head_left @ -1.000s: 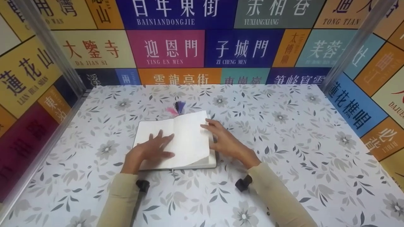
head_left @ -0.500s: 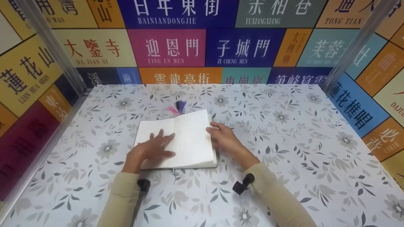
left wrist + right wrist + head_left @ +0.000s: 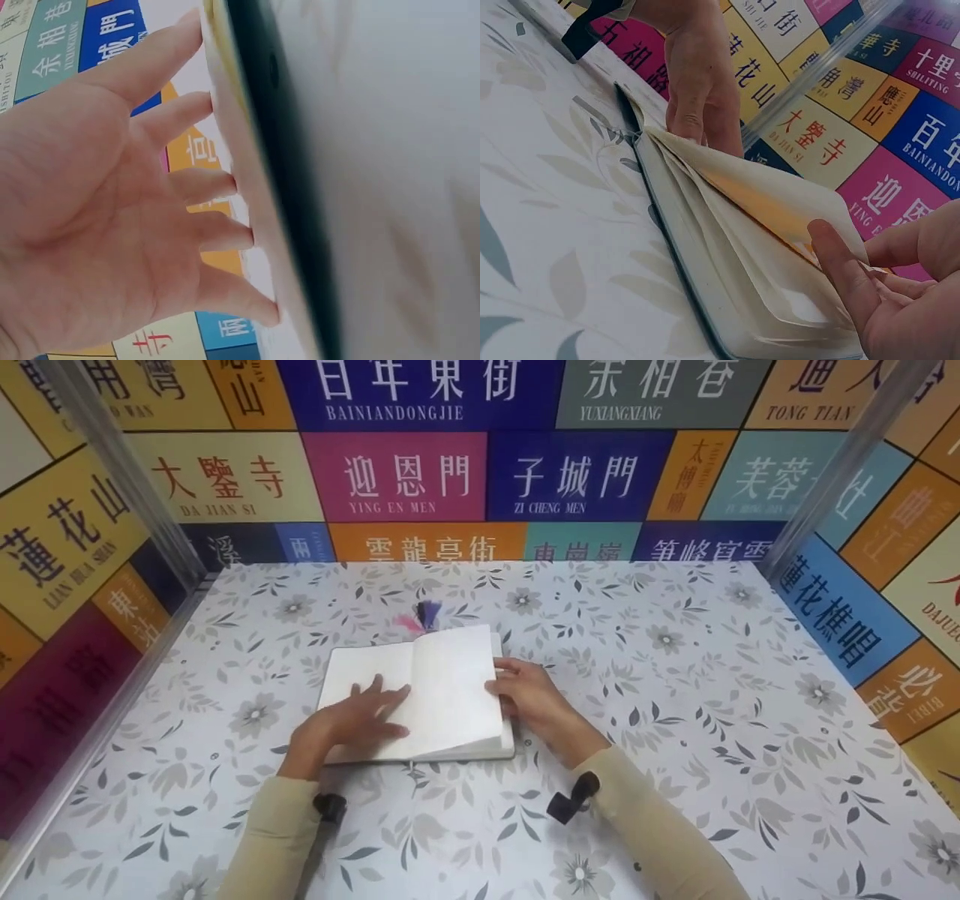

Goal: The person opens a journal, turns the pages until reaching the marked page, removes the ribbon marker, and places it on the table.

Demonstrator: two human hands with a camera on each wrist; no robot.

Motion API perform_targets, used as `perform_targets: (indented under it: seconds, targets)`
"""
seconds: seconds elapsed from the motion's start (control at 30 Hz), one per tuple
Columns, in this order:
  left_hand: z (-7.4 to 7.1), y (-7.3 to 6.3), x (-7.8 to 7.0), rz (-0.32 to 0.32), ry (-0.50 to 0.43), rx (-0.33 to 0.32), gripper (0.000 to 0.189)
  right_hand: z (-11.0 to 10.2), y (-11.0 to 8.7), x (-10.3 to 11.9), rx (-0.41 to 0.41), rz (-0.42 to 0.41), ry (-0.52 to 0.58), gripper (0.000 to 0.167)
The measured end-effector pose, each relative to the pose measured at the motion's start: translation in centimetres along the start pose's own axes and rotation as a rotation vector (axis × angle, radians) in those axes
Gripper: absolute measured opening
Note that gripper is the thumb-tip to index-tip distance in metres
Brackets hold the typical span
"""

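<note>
An open notebook point(image 3: 454, 690) with blank white pages and a dark cover lies on the table. My left hand point(image 3: 349, 727) rests on its left page, fingers spread and fingertips pressing the paper. In the left wrist view, the fingertips of that hand point(image 3: 97, 202) meet the page beside the dark cover edge. At the right margin my right hand point(image 3: 536, 701) pinches the outer edge of a raised page. The right wrist view has the thumb point(image 3: 840, 266) below this page point(image 3: 772, 180) and fingers on its other side. More pages fan out beneath it.
Pink, black and purple tassels point(image 3: 425, 615) poke out beyond the notebook's far edge. A thin ribbon end point(image 3: 412, 769) shows at its near edge. White floral cloth point(image 3: 667, 697) covers the table. Panels with coloured lettering point(image 3: 397, 476) enclose the back and sides.
My right hand has slid down the page's right edge towards me and now pinches it lower. The left hand has shifted slightly left and nearer, still on the left page.
</note>
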State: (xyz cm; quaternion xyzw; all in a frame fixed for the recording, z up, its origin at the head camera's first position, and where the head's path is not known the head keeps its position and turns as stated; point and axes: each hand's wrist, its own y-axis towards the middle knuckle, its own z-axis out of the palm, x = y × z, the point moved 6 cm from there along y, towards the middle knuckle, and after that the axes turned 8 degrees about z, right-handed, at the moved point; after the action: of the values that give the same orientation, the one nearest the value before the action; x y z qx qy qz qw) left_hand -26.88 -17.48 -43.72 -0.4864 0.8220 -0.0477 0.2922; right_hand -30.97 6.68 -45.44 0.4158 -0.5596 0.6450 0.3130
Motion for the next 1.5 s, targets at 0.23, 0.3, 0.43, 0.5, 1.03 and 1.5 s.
perform_targets:
  seconds: [0.23,0.3,0.43,0.5,1.03,1.5]
  targets:
    - [-0.2,-2.0,1.2,-0.04,-0.053,-0.002,0.074,1.0,-0.1,1.0,0.025,-0.035,0.012,0.052]
    - [-0.1,-2.6,1.8,-0.044,-0.046,-0.003,0.073,1.3,-0.2,1.2,0.032,-0.038,0.003,0.051]
    - [-0.2,-3.5,2.7,-0.023,-0.037,-0.027,0.071,2.2,-0.5,2.0,0.086,-0.084,0.005,0.049]
    - [-0.3,-3.9,3.1,-0.008,-0.03,-0.049,0.069,2.8,-0.6,2.5,0.138,-0.119,0.015,0.048]
    - [-2.0,-6.1,6.0,0.019,-0.443,-0.435,0.066,7.6,-1.1,3.4,0.44,-0.251,0.039,0.043]
    - [-5.3,-7.2,4.4,0.009,-0.396,-0.652,0.069,10.8,-3.6,0.6,0.162,-0.551,-1.15,0.05]
